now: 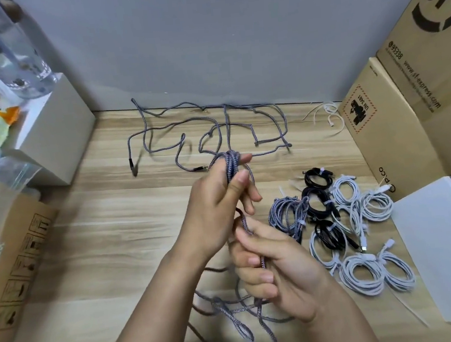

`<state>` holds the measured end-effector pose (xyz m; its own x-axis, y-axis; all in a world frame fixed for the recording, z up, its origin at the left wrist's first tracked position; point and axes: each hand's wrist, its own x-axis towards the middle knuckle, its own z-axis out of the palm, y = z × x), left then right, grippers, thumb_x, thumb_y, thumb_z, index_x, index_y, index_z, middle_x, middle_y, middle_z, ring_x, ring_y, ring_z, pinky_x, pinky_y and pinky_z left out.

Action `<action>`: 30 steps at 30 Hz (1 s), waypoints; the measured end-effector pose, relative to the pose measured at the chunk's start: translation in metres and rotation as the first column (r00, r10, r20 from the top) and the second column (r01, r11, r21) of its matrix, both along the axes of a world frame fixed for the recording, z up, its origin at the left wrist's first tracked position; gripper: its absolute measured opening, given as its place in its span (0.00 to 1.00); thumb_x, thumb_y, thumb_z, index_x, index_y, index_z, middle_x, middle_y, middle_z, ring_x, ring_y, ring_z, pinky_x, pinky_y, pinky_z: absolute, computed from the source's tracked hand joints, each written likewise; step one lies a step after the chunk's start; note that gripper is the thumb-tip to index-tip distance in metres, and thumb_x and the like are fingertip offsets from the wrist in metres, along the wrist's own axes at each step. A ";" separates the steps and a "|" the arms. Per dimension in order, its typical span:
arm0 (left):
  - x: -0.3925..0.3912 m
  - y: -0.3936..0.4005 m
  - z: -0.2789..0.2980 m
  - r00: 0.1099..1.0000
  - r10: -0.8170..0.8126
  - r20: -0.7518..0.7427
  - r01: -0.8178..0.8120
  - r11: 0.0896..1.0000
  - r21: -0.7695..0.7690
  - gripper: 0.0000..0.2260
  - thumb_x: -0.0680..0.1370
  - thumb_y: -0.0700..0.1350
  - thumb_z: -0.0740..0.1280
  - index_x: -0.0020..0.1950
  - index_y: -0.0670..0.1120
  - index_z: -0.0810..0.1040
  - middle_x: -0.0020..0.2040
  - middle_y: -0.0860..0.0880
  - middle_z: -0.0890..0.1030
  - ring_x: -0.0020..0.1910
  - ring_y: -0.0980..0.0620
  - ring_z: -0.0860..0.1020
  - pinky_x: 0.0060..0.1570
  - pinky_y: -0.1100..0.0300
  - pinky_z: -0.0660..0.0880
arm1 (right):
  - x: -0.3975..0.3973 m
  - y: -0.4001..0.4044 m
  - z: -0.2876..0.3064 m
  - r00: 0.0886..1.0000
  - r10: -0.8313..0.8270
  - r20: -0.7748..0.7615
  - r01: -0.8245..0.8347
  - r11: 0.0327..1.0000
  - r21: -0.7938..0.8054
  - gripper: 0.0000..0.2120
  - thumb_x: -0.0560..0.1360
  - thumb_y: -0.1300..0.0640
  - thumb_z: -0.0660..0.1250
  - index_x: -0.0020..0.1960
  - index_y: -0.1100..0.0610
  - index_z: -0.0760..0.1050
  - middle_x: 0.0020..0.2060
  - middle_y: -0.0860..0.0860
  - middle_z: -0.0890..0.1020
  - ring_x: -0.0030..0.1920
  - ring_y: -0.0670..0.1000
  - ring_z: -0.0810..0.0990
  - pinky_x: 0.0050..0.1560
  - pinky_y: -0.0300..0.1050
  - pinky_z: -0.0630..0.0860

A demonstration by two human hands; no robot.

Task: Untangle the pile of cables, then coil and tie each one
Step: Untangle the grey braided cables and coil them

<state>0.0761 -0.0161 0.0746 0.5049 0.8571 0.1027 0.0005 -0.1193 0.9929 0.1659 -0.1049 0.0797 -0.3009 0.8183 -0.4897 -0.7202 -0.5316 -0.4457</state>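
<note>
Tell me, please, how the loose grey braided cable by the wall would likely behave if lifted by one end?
The loose grey braided cable would probably hang floppy, since it sprawls in slack bends. It keeps sharp kinks, so it may not straighten. Its loops cross each other, so it could snag.

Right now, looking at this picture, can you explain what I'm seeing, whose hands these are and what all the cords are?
There is no machine here. One camera worn on a person's head looks down at their two bare hands over a wooden table. The left hand grips a grey braided cable wound into loops. The right hand holds the same cable lower down, and the rest trails towards the bottom edge. More grey cable lies loose by the wall. To the right sit finished coils, white, black and grey, each tied. Loose white ties lie near cardboard boxes.
</note>
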 end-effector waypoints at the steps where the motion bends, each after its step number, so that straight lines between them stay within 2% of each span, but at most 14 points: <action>1: 0.000 0.001 0.002 0.995 -0.037 -0.095 0.040 0.999 0.035 0.06 0.80 0.44 0.59 0.55 0.52 0.72 0.32 0.50 0.79 0.28 0.54 0.75 0.32 0.63 0.72 | 0.001 -0.002 0.002 0.995 0.028 0.091 -0.028 1.000 0.000 0.07 0.73 0.58 0.64 0.48 0.55 0.67 0.26 0.48 0.64 0.19 0.40 0.59 0.16 0.30 0.56; 3: 0.001 0.003 0.006 0.942 -0.116 -0.314 0.149 0.985 0.083 0.06 0.81 0.43 0.59 0.52 0.54 0.70 0.33 0.50 0.79 0.30 0.53 0.78 0.30 0.62 0.73 | 0.002 -0.005 0.003 0.926 0.092 0.367 -0.102 0.995 0.006 0.04 0.76 0.60 0.62 0.50 0.55 0.68 0.23 0.45 0.65 0.19 0.39 0.57 0.18 0.29 0.53; 4: 0.002 0.004 0.007 0.913 -0.148 -0.380 0.191 0.978 0.079 0.06 0.81 0.43 0.59 0.49 0.55 0.69 0.35 0.50 0.80 0.32 0.50 0.80 0.30 0.60 0.74 | 0.002 -0.005 0.004 0.852 0.099 0.515 -0.129 0.991 0.024 0.01 0.78 0.60 0.61 0.49 0.57 0.70 0.22 0.44 0.65 0.19 0.39 0.57 0.18 0.30 0.53; 6: 0.002 0.006 0.009 0.889 -0.201 -0.411 0.239 0.970 0.044 0.07 0.81 0.42 0.59 0.47 0.55 0.69 0.37 0.48 0.81 0.35 0.45 0.81 0.33 0.57 0.76 | 0.006 -0.006 0.005 0.662 0.047 0.748 -0.160 0.984 0.080 0.07 0.79 0.60 0.60 0.46 0.63 0.73 0.20 0.42 0.65 0.19 0.40 0.58 0.20 0.31 0.55; 9: -0.004 0.012 0.010 0.882 -0.331 -0.335 0.299 0.943 -0.143 0.06 0.81 0.39 0.58 0.56 0.45 0.71 0.38 0.49 0.80 0.33 0.58 0.80 0.34 0.70 0.71 | 0.015 -0.006 0.008 0.398 -0.111 0.911 -0.186 0.962 0.198 0.12 0.79 0.59 0.61 0.39 0.58 0.79 0.20 0.38 0.71 0.23 0.39 0.67 0.27 0.32 0.62; 12: -0.010 0.012 0.007 0.820 -0.457 -0.344 0.381 0.885 -0.267 0.10 0.81 0.38 0.57 0.60 0.36 0.71 0.38 0.48 0.78 0.31 0.65 0.76 0.35 0.74 0.69 | 0.020 -0.006 0.012 0.301 -0.179 0.937 -0.192 0.951 0.244 0.14 0.79 0.57 0.62 0.36 0.52 0.78 0.21 0.39 0.74 0.26 0.39 0.71 0.31 0.31 0.63; 14: -0.011 0.010 0.007 0.786 -0.523 -0.330 0.442 0.848 -0.292 0.11 0.82 0.41 0.55 0.51 0.36 0.74 0.33 0.47 0.77 0.29 0.54 0.77 0.33 0.69 0.69 | 0.018 -0.004 0.015 0.347 -0.243 0.906 -0.194 0.926 0.323 0.15 0.79 0.60 0.61 0.35 0.57 0.77 0.24 0.42 0.77 0.28 0.38 0.74 0.34 0.29 0.65; 15: -0.010 0.009 0.009 0.771 -0.559 -0.306 0.473 0.824 -0.312 0.15 0.83 0.42 0.52 0.44 0.40 0.75 0.30 0.46 0.76 0.26 0.49 0.74 0.30 0.66 0.68 | 0.017 -0.002 0.017 0.390 -0.285 0.876 -0.162 0.915 0.370 0.14 0.78 0.63 0.62 0.35 0.59 0.76 0.23 0.43 0.78 0.27 0.37 0.75 0.34 0.27 0.66; 18: -0.013 0.005 0.014 0.714 -0.645 -0.274 0.548 0.757 -0.355 0.33 0.83 0.50 0.42 0.28 0.51 0.80 0.23 0.47 0.70 0.22 0.52 0.66 0.27 0.61 0.62 | 0.017 0.005 0.023 0.466 -0.428 0.774 -0.041 0.864 0.502 0.08 0.73 0.63 0.69 0.38 0.53 0.76 0.21 0.50 0.76 0.24 0.40 0.74 0.33 0.30 0.70; 20: -0.018 0.004 0.012 0.733 -0.652 -0.194 0.545 0.733 -0.407 0.35 0.80 0.60 0.39 0.30 0.52 0.81 0.21 0.51 0.65 0.21 0.58 0.64 0.27 0.66 0.64 | 0.018 0.011 0.022 0.449 -0.485 0.750 -0.008 0.837 0.547 0.10 0.69 0.63 0.73 0.40 0.52 0.74 0.23 0.53 0.73 0.22 0.45 0.73 0.28 0.35 0.69; 23: -0.028 0.007 0.005 0.749 -0.660 0.054 0.609 0.656 -0.445 0.30 0.72 0.71 0.53 0.40 0.48 0.80 0.21 0.57 0.62 0.21 0.58 0.61 0.31 0.64 0.71 | 0.021 0.019 0.019 0.467 -0.537 0.702 0.045 0.808 0.588 0.14 0.62 0.60 0.75 0.39 0.54 0.71 0.25 0.47 0.72 0.23 0.42 0.71 0.26 0.32 0.68; 25: -0.034 0.009 0.001 0.720 -0.669 0.184 0.664 0.588 -0.461 0.23 0.69 0.70 0.63 0.38 0.50 0.78 0.22 0.58 0.61 0.21 0.60 0.59 0.31 0.63 0.71 | 0.022 0.023 0.013 0.475 -0.559 0.680 0.059 0.791 0.609 0.15 0.57 0.57 0.76 0.37 0.54 0.71 0.26 0.46 0.74 0.28 0.41 0.71 0.30 0.32 0.69; 27: -0.037 0.008 -0.001 0.678 -0.666 0.310 0.721 0.523 -0.454 0.17 0.72 0.64 0.66 0.37 0.50 0.77 0.22 0.57 0.59 0.20 0.60 0.57 0.31 0.64 0.71 | 0.019 0.026 0.008 0.534 -0.546 0.645 0.081 0.793 0.604 0.16 0.57 0.56 0.78 0.35 0.54 0.71 0.26 0.44 0.75 0.29 0.40 0.71 0.32 0.30 0.70; 30: -0.037 0.005 -0.005 0.588 -0.581 0.562 0.809 0.432 -0.399 0.15 0.77 0.58 0.63 0.40 0.49 0.77 0.23 0.56 0.57 0.19 0.58 0.53 0.32 0.66 0.74 | 0.010 0.029 0.001 0.743 -0.429 0.515 0.127 0.845 0.520 0.16 0.58 0.45 0.75 0.34 0.52 0.73 0.25 0.44 0.73 0.25 0.40 0.68 0.26 0.31 0.62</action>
<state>0.0394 -0.0107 0.0693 0.9889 0.1476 0.0157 -0.1066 0.6327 0.7670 0.1760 -0.0754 0.0808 0.2026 0.9772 -0.0630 -0.3092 0.0028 -0.9510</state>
